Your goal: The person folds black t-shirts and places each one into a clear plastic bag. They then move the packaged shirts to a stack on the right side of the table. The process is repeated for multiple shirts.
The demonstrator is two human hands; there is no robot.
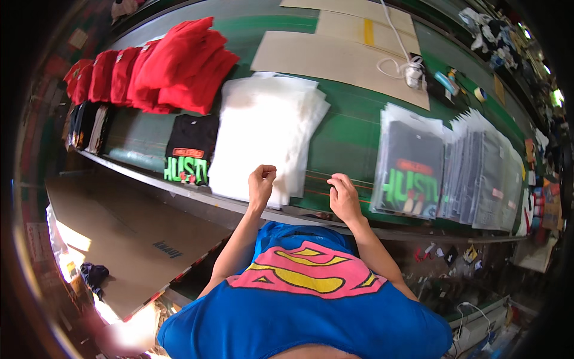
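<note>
My left hand [262,184] is over the lower part of a pile of clear plastic bags [264,130], its fingers curled with thumb and fingertips near each other; whether it pinches a bag edge I cannot tell. To its right, my right hand [344,195] is above the green table [345,134], fingers bent and nothing visible in them. A folded black T-shirt [190,148] with a green and orange print lies left of the bags. On the right, a bagged dark T-shirt [412,166] with a similar print lies beside a row of overlapping bagged garments [484,179].
Folded red garments [179,67] are heaped at the back left, with dark ones below. Cardboard sheets [332,58] lie across the back, with a white cable [397,27] over them. A tape roll [480,94] is at the back right. A brown board [134,233] is below the table's left edge.
</note>
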